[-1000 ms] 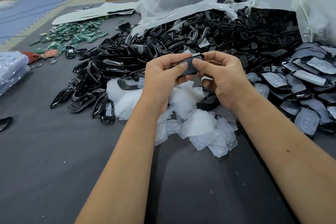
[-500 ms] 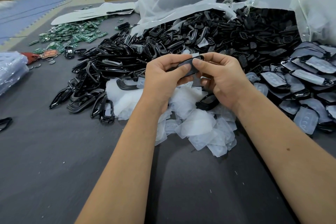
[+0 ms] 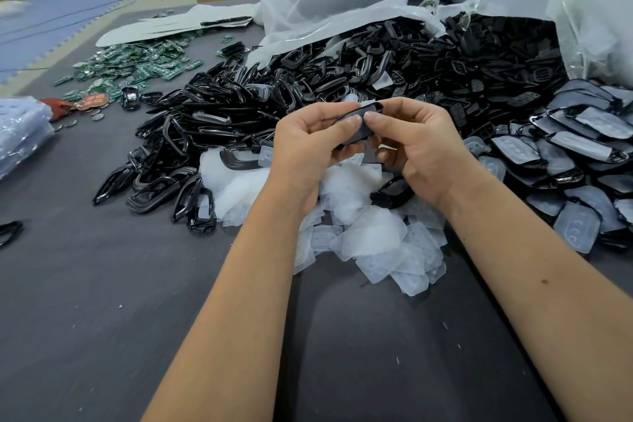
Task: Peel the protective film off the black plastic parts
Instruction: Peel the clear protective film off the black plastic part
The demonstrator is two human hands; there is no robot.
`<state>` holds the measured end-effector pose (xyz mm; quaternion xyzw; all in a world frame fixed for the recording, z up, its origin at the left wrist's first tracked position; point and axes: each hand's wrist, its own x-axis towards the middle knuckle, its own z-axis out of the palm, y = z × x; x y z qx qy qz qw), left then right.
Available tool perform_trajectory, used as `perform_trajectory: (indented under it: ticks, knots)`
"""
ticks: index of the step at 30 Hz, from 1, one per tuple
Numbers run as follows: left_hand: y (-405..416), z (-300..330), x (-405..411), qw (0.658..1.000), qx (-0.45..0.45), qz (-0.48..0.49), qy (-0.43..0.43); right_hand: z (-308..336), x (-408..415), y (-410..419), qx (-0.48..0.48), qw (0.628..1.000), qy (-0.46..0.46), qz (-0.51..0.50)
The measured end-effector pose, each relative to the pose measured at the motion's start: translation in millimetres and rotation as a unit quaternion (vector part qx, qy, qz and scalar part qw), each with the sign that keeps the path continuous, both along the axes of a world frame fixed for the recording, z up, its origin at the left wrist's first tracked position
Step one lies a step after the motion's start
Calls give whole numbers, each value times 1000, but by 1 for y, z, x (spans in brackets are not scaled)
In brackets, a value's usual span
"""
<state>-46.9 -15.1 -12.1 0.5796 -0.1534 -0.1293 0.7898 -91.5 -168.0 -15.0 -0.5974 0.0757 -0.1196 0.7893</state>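
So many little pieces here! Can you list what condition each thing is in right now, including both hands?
Left hand: grips the black plastic part, thumb on its face.
Right hand: pinches the same part.
Black plastic part: held above the table, between both hands.
Clear peeled film pieces: loose, heaped under the hands.
Film-covered black parts: piled on the right, still covered.
Translucent plastic bag: open, black frames spilling out.
Green circuit boards: scattered far left.

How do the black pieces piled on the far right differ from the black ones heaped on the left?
The right-hand pile is solid oval shells, most covered in cloudy film; the left-hand heap is open ring-shaped frames, bare and glossy. The right-hand pile lies flat and overlapping; the left-hand heap is tangled at all angles. Both are black plastic on the grey table.
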Motion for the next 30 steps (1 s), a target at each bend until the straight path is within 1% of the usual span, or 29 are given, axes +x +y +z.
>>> perform_trajectory:
  ticks: [10, 14, 19, 25, 27, 28, 30]
  knots:
    - [-2, -2, 1, 1000, -2, 16, -7, 2, -1, 2, 18, 1000, -7, 4]
    - [-2, -2, 2, 1000, 6, 12, -9, 1, -1, 3, -66, 997, -9, -50]
    - [-6, -4, -2, 996, 57, 42, -46, -3, 1, 4, -149, 983, -12, -109]
    - [-8, -4, -1, 993, 74, 73, -52, -8, 3, 4, -261, 956, -28, -128]
    - [-8, -5, -1, 993, 74, 78, -47, -9, 2, 5, -277, 954, -30, -116]
    - [-8, -5, -1, 994, 72, 74, -44, -9, 2, 6, -270, 956, -28, -110]
    - [-8, -4, 0, 995, 65, 67, -33, -9, 3, 6, -221, 971, -18, -95]
